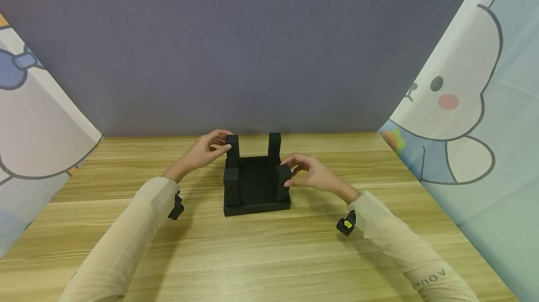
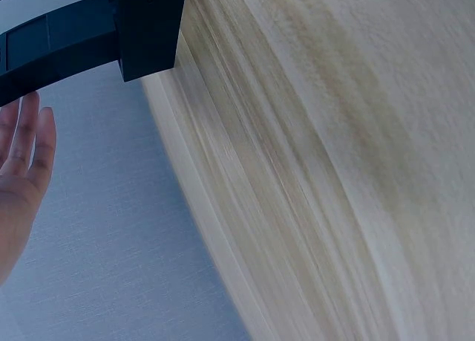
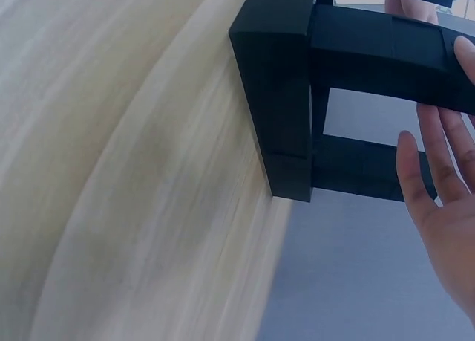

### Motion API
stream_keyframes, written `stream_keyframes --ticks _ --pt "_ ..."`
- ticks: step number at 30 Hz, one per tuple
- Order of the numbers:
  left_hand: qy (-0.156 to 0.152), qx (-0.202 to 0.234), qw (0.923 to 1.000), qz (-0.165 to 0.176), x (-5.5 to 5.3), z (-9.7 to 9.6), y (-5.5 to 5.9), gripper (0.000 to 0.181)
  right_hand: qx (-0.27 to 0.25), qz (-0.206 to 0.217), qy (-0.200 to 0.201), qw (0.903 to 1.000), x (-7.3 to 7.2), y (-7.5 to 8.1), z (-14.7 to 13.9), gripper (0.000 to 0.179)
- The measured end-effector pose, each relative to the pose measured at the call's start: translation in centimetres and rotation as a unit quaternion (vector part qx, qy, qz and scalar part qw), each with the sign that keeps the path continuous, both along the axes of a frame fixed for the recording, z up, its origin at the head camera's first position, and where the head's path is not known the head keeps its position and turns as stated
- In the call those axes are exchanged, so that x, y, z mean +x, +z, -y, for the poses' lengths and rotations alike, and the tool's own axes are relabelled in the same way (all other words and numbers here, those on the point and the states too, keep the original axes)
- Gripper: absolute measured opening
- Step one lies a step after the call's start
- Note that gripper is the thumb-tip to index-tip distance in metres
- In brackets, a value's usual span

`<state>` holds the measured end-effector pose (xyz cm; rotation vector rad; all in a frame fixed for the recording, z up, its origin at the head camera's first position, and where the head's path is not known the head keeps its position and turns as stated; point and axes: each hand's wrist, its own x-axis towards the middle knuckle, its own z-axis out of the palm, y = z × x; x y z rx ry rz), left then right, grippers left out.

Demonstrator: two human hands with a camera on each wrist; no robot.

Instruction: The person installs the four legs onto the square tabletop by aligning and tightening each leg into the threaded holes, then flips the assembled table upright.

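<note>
A black square base (image 1: 257, 209) with a thick upright post at each corner lies on the wooden table, looking like a small upturned stool. My left hand (image 1: 206, 150) pinches the top of the far left post (image 1: 232, 154), thumb on its near side and fingers behind. In the left wrist view, only part of the left hand (image 2: 26, 177) shows, beside a post. My right hand (image 1: 309, 172) holds the near right post (image 1: 283, 182) near its top. In the right wrist view, the thumb lies on that post (image 3: 378, 55), with the fingers spread around its other side.
A grey panel (image 1: 244, 49) stands behind the table (image 1: 261, 255). Cartoon-printed curtains rise on the left (image 1: 38, 119) and right (image 1: 497, 199). Small black wrist devices hang under the left (image 1: 176, 206) and right (image 1: 346, 223) sleeves.
</note>
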<state>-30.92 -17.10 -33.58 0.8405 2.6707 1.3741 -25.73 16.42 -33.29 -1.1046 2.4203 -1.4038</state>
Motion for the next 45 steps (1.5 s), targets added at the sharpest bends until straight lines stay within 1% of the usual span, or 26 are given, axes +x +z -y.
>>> stream_keyframes --ticks 5,8,11,15,18,21,27,30,35,37,42,44,45 --pt "0.001 -0.002 1.0 0.002 -0.1 0.0 0.0 0.042 0.013 -0.009 0.032 0.9994 -0.3 0.1 -0.3 0.05" --pt "0.0 0.001 1.0 0.002 -0.2 0.0 -0.1 0.041 0.019 -0.005 0.053 0.9984 -0.6 0.4 -0.4 0.049" --pt "-0.001 0.006 1.0 0.003 -0.2 0.1 -0.2 0.041 0.025 -0.007 0.06 0.9979 -0.7 0.7 -0.4 0.046" --pt "0.0 0.004 1.0 0.003 -0.2 0.1 -0.1 0.041 0.028 -0.01 0.051 0.9983 -0.7 0.9 -0.3 0.045" --pt "0.0 0.004 1.0 0.0 -0.2 0.0 -0.1 0.041 0.028 -0.011 0.035 0.999 -0.6 0.8 -0.3 0.045" --pt "-0.001 0.004 1.0 -0.002 -0.1 0.0 0.0 0.041 0.024 -0.018 0.027 0.9992 -0.5 0.6 -0.2 0.045" --pt "-0.003 0.004 1.0 -0.001 0.0 0.0 0.1 0.041 0.022 -0.034 0.034 0.9986 -0.6 0.5 -0.2 0.047" --pt "-0.003 0.005 1.0 0.001 0.0 0.0 0.1 0.041 0.026 -0.025 0.053 0.998 -0.8 0.8 -0.3 0.05" --pt "-0.002 0.003 1.0 0.004 0.0 0.0 0.2 0.042 0.025 0.016 0.114 0.993 -1.4 1.1 -0.3 0.057" --pt "-0.001 0.002 1.0 0.005 0.0 -0.1 0.2 0.042 0.034 0.028 0.129 0.9906 -1.6 1.2 -0.3 0.059" --pt "0.003 -0.001 1.0 0.008 0.0 -0.1 0.2 0.041 0.05 0.038 0.138 0.9885 -1.6 1.4 -0.2 0.056" --pt "0.004 -0.001 0.9999 0.011 0.2 -0.2 0.4 0.041 0.047 0.039 0.136 0.9888 -1.5 1.4 -0.1 0.056" --pt "0.003 -0.002 0.9999 0.01 0.5 -0.3 0.8 0.04 0.046 0.04 0.133 0.9893 -1.5 1.4 -0.1 0.056"
